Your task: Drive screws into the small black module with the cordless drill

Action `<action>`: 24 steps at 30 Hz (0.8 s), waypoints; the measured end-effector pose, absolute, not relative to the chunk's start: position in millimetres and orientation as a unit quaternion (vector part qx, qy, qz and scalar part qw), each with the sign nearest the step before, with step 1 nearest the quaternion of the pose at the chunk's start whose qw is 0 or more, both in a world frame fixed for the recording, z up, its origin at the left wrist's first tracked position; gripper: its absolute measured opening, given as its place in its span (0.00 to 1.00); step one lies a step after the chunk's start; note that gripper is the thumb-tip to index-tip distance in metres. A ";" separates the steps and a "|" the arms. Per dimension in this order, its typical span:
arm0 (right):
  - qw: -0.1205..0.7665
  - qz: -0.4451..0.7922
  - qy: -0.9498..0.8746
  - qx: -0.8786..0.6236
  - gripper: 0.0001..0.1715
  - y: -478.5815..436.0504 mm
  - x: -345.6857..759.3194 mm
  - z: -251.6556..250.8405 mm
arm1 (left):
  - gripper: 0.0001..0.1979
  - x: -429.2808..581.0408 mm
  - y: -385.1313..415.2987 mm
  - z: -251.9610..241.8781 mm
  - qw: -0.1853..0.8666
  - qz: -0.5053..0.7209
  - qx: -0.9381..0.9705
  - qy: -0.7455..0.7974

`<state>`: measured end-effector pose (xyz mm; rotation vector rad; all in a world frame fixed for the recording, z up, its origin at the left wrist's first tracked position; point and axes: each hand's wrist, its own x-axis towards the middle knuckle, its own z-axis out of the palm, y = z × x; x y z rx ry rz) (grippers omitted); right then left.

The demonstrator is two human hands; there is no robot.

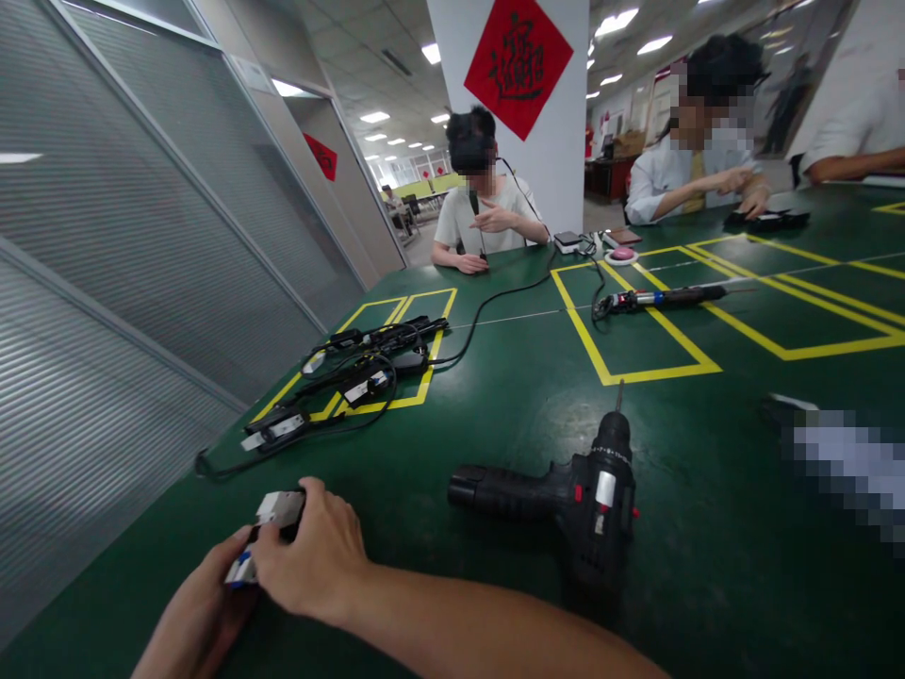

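At the lower left, my two hands come together around a small boxy part [280, 509], white and black with a blue bit at its lower end. My left hand [212, 589] grips it from the left and below. Across its top and right side, my right hand [321, 552] closes with thumb and fingers. Much of the part is hidden by the fingers, so its kind cannot be told. To the right of my hands a black cordless drill [598, 500] lies on its side, its bit pointing toward the far side.
Black cabled devices [368, 368] lie within yellow tape at left. A long cable [487, 306] runs across the green table [509, 415]. Another tool [661, 298] lies beyond the drill. Co-workers [487, 203] sit opposite and at far right. A blurred, pixelated object [848, 453] is at right.
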<state>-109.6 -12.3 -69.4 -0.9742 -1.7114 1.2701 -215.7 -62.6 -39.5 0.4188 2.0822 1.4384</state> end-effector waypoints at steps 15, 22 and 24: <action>0.397 0.527 -0.664 -0.351 0.39 -5.7 -94.9 -48.3 | 0.09 -196.5 -64.4 -44.5 0.341 0.666 0.171 0.641; 0.344 0.507 -0.679 -0.404 0.35 7.5 -47.3 2.7 | 0.13 -151.0 -52.7 -23.9 0.376 0.671 0.251 0.588; 0.326 0.511 -0.686 -0.404 0.36 13.0 -24.4 15.9 | 0.12 -137.5 -48.7 -15.4 0.396 0.660 0.274 0.576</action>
